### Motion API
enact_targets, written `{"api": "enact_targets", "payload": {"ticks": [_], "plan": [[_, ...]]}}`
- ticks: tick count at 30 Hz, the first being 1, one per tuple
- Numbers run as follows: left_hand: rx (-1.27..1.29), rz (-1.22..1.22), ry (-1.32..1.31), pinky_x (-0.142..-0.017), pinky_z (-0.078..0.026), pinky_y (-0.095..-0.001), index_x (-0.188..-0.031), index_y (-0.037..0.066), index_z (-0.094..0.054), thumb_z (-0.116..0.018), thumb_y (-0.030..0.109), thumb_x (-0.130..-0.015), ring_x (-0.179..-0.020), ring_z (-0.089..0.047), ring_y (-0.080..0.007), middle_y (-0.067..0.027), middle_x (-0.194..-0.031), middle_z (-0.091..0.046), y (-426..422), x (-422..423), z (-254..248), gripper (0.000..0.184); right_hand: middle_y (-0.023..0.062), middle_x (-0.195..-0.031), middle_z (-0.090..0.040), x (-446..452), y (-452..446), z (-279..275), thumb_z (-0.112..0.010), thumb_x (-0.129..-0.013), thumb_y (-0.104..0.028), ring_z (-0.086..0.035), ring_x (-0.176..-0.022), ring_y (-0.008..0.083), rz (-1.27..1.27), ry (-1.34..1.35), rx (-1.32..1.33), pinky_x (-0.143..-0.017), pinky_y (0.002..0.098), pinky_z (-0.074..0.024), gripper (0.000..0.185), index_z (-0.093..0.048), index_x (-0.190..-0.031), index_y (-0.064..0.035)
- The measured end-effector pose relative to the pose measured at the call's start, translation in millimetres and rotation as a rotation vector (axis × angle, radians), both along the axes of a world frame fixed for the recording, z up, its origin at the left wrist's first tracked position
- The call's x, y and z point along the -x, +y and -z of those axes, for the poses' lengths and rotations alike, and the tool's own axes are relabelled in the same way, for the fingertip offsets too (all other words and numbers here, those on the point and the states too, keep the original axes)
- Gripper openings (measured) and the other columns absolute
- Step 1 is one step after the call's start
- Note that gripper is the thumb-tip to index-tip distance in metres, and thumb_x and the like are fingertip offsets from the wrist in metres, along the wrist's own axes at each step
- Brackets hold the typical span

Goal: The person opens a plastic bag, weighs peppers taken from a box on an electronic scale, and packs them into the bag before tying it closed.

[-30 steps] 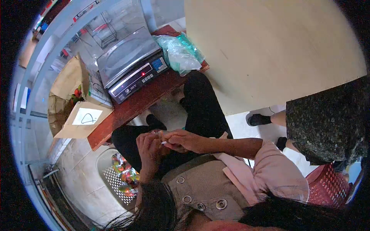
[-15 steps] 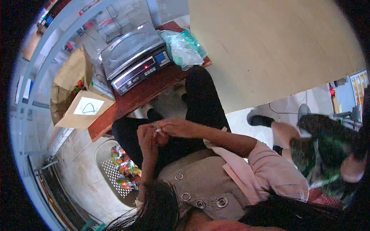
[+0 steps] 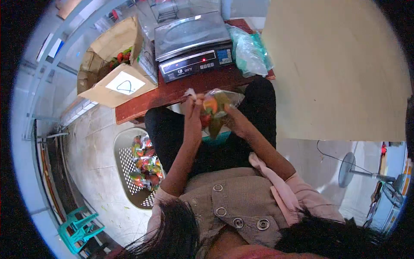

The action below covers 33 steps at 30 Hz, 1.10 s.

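a pale board (image 3: 336, 73) takes up the right side of the view, beside the right end of the red-brown desk (image 3: 207, 83). at the desk's left end stands an open cardboard box (image 3: 114, 93), a handwritten mark on its white label and some red and green peppers (image 3: 123, 57) inside. on the floor, off the desk's near left corner, a pale perforated basket (image 3: 125, 162) holds several shiny clear packs of peppers (image 3: 146, 164). the scale (image 3: 194, 47), with a flat metal pan and a small red light lit, sits mid-desk just beside the box. a teal plastic stool (image 3: 78, 228) is farther off at lower left. crumpled clear and green plastic bags (image 3: 249, 52) lie at the desk's right end, near the scale. above the person's lap, just off the desk's near edge, is a clear bag of peppers (image 3: 214, 108), orange, red and green. the left hand (image 3: 193, 107) grasps its left side, fingers bent near a small white tuft (image 3: 189, 93); the right hand (image 3: 235, 118) grips its right side, partly blurred.
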<state>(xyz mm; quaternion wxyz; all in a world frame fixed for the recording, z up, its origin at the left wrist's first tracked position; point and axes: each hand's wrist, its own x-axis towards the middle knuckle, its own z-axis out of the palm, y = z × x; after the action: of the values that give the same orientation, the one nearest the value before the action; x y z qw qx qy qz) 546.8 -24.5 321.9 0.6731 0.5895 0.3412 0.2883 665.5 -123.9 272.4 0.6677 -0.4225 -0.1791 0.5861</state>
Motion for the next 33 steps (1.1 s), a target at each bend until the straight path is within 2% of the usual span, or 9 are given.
{"api": "enact_targets", "payload": {"ticks": [5,11,15,21,22,25,27,30,33], "plan": [[0.334,0.199,-0.106,-0.08,-0.046,-0.0299,-0.124,0.009,-0.036,-0.061,0.03,-0.084,-0.108,-0.048,-0.0185,-0.0092,-0.115,-0.046,-4,4,41,0.051,0.0063,-0.108,-0.057,-6,0,13,-0.042,-0.092,-0.048,-0.054,-0.099,0.0171,0.094,-0.062,0.252,-0.084,0.0326,-0.0455,0.049,-0.048,-0.12,-0.0075],[0.561,0.22,-0.387,-0.087,-0.044,-0.0326,-0.128,0.012,-0.035,-0.063,0.033,-0.081,-0.106,-0.051,-0.0168,-0.0049,-0.115,-0.05,18,48,58,0.059,0.0079,-0.096,-0.059,-8,7,22,-0.048,-0.092,-0.028,-0.055,-0.081,0.015,-0.069,-1.019,0.117,-0.074,0.0287,-0.0447,0.031,-0.059,-0.106,-0.0022],[0.517,-0.173,-0.6,-0.083,-0.049,-0.0364,-0.121,0.009,-0.041,-0.063,0.024,-0.082,-0.094,-0.058,-0.0196,-0.0062,-0.11,-0.055,46,102,37,0.047,0.0042,-0.088,-0.057,12,16,-18,-0.049,-0.091,-0.023,-0.054,-0.066,0.0102,-0.147,-0.866,0.049,-0.062,0.0229,-0.0445,0.026,-0.06,-0.104,-0.0023],[0.396,-0.638,-0.241,-0.064,-0.051,-0.0315,-0.106,0.006,-0.052,-0.071,0.021,-0.075,-0.077,-0.061,-0.0185,-0.006,-0.092,-0.06,90,231,80,0.04,0.0041,-0.085,-0.059,-1,15,15,-0.05,-0.091,-0.02,-0.055,-0.07,0.0094,-0.296,-0.858,0.186,-0.062,0.024,-0.0463,0.024,-0.06,-0.105,-0.0031],[0.18,-0.759,-0.151,-0.054,-0.049,-0.0279,-0.105,0.006,-0.049,-0.072,0.017,-0.073,-0.065,-0.058,-0.0187,-0.0064,-0.084,-0.059,114,273,154,0.042,0.004,-0.085,-0.059,-3,14,19,-0.05,-0.091,-0.02,-0.055,-0.07,0.0095,-0.296,-0.848,0.172,-0.062,0.0241,-0.0464,0.024,-0.06,-0.105,-0.0032],[0.19,-0.918,-0.07,-0.049,-0.048,-0.0304,-0.116,0.004,-0.031,-0.075,0.007,-0.069,-0.059,-0.057,-0.0194,-0.0099,-0.083,-0.057,121,298,187,0.064,0.0036,-0.084,-0.059,-19,11,34,-0.05,-0.091,-0.018,-0.055,-0.071,0.0095,-0.248,-0.766,0.179,-0.062,0.0243,-0.0468,0.022,-0.059,-0.104,-0.0035],[0.143,-0.749,-0.076,-0.043,-0.043,-0.0275,-0.094,0.004,-0.05,-0.067,0.021,-0.077,-0.05,-0.054,-0.0162,-0.0061,-0.069,-0.057,124,321,223,0.029,0.0033,-0.084,-0.058,-25,11,43,-0.051,-0.091,-0.018,-0.055,-0.071,0.0094,-0.21,-0.625,0.214,-0.062,0.0243,-0.0469,0.021,-0.059,-0.104,-0.0037],[0.116,-0.738,-0.155,-0.037,-0.039,-0.0257,-0.081,0.002,-0.06,-0.064,0.025,-0.081,-0.04,-0.049,-0.0118,-0.0027,-0.054,-0.055,115,337,248,0.023,0.003,-0.084,-0.059,-41,16,40,-0.051,-0.091,-0.018,-0.055,-0.07,0.009,-0.259,-0.808,0.191,-0.061,0.0245,-0.0474,0.02,-0.059,-0.102,-0.0038],[-0.145,-0.835,0.549,-0.078,-0.044,-0.0373,-0.111,-0.005,-0.048,-0.067,0.022,-0.077,-0.09,-0.054,-0.0284,-0.0169,-0.105,-0.052,146,339,255,0.047,0.0026,-0.079,-0.059,-59,22,44,-0.052,-0.09,-0.02,-0.056,-0.068,0.0087,-0.159,-0.847,0.193,-0.058,0.0244,-0.0477,0.02,-0.059,-0.101,-0.0043]]}}
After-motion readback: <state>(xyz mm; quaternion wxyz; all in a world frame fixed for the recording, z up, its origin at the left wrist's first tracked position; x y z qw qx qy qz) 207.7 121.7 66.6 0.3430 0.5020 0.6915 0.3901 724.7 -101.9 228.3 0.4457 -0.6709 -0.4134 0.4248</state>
